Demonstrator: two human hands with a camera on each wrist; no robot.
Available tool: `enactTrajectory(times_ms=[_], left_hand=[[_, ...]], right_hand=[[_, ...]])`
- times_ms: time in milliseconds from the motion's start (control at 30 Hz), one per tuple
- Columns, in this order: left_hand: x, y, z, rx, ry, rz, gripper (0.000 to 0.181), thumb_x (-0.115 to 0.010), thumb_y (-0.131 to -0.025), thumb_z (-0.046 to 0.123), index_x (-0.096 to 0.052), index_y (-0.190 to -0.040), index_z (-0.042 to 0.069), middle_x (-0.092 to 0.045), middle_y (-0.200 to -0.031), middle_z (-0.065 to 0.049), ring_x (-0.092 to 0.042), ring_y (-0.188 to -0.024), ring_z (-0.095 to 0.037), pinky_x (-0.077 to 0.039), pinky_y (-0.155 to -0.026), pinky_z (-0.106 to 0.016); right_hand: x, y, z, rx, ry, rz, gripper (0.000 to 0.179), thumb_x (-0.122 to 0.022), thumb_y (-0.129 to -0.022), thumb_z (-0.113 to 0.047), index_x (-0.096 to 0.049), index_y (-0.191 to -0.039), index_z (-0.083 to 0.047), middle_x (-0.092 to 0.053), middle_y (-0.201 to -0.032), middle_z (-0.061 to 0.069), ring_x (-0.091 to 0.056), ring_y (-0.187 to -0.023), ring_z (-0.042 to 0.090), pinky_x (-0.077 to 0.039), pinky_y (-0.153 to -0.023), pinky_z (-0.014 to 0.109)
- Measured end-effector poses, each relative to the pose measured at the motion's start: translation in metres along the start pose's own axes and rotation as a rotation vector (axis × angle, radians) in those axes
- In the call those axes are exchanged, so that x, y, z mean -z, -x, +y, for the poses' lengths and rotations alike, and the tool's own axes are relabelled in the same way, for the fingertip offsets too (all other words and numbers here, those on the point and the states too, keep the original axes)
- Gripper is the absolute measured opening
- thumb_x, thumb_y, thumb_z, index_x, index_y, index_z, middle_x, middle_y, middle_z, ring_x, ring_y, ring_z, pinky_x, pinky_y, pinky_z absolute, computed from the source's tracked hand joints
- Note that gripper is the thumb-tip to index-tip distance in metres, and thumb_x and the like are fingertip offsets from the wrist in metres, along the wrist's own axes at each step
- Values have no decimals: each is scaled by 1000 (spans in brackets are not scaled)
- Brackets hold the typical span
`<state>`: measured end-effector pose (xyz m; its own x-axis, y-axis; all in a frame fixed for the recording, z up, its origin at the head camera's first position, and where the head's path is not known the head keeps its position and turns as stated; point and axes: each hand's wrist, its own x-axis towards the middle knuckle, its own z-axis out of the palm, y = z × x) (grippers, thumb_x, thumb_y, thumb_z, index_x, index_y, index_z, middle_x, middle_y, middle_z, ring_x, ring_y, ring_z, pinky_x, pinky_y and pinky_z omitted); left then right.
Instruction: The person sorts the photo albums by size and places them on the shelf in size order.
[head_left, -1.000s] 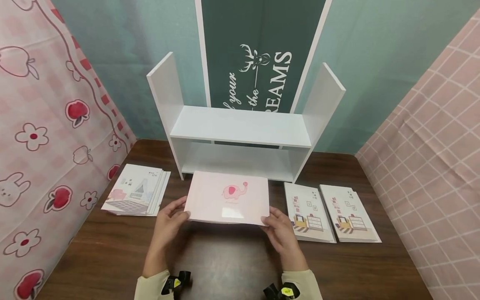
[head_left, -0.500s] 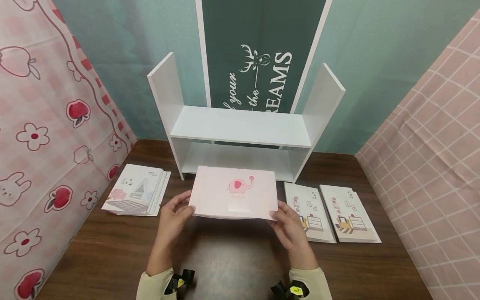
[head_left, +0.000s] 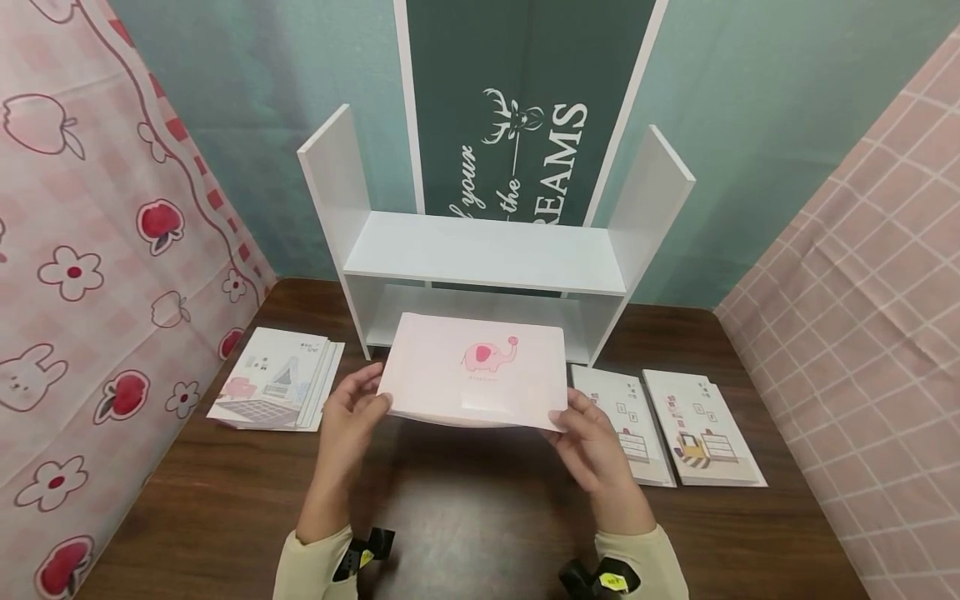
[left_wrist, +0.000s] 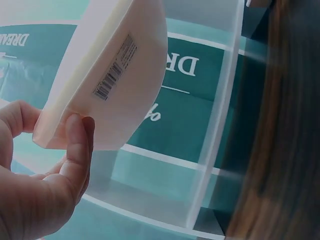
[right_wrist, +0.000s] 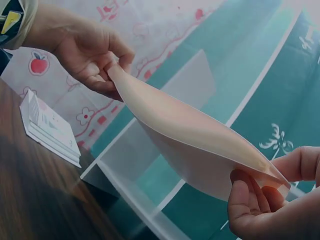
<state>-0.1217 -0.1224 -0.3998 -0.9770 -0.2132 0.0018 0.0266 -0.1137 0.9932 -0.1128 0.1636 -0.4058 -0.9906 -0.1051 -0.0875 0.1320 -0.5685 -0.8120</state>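
Note:
A pink notebook [head_left: 480, 371] with a small elephant on its cover is held level above the table, in front of the white shelf [head_left: 483, 252]. My left hand [head_left: 351, 417] pinches its near left corner, thumb on top. At the near right corner, my right hand [head_left: 592, 437] pinches it the same way. From below, in the left wrist view, the notebook [left_wrist: 125, 95] shows a barcode on its back cover. Its pages and covers [right_wrist: 195, 130] bow apart along the near edge in the right wrist view.
To the left lies a stack of white booklets [head_left: 273, 379] with a building drawing. Two more piles sit at the right: one booklet pile [head_left: 626, 425] partly behind my right hand, the other booklet pile [head_left: 701, 429] beside it. Patterned cloths [head_left: 97, 275] hang around the dark wooden table [head_left: 457, 517].
Both hands have carried the pink notebook away from me and a little to the right, closer to the shelf. The booklet piles stay where they were.

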Motion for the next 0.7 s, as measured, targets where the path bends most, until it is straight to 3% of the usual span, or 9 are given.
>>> enactTrajectory(times_ms=[233,400,700], left_hand=[[-5,0,13,-61,41,15,37,-56,-83,-10,-53,-120,-10,-55,-106,-19,-59,-83,-15,-49,-70,-22],[-10,0,22,-77,125,36,33,-57,-83,-10,-52,-115,-14,-59,-100,-14,-60,-78,-14,-51,-66,-23],[-15,-2,32,-104,218,49,27,-61,-82,-10,-55,-108,-12,-61,-96,-12,-61,-77,-16,-52,-66,-26]], right_hand=[[-6,1,-13,3,11,1,32,-38,-83,15,-51,-107,-2,-59,-106,7,-58,-92,16,-48,-82,31],[-10,1,-24,11,15,-10,31,-40,-85,14,-49,-110,-2,-59,-107,6,-58,-92,16,-48,-82,31],[-17,4,-49,32,3,-89,33,-41,-88,15,-45,-117,-1,-54,-116,10,-57,-97,18,-48,-83,29]])
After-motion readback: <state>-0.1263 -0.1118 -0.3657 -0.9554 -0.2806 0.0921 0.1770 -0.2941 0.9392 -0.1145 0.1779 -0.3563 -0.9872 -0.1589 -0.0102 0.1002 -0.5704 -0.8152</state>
